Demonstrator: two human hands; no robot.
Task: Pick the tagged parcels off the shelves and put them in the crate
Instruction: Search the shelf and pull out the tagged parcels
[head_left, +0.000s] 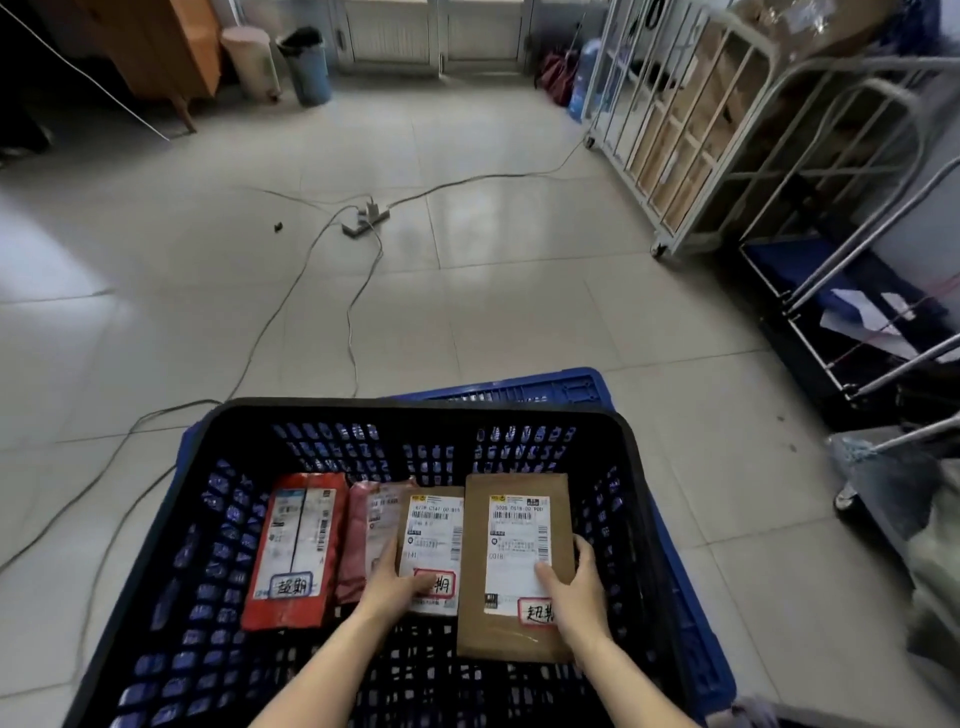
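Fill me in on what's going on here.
A person is loading a black crate, which sits on a blue crate. The left hand holds a small labelled parcel by its lower edge. The right hand grips a larger brown parcel beside it. Both parcels are down inside the crate. A red parcel and a pink parcel already lie to their left.

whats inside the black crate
Four parcels: red parcel, pink parcel, small brown parcel in the left hand, large brown parcel in the right hand. Anything beneath them is hidden.
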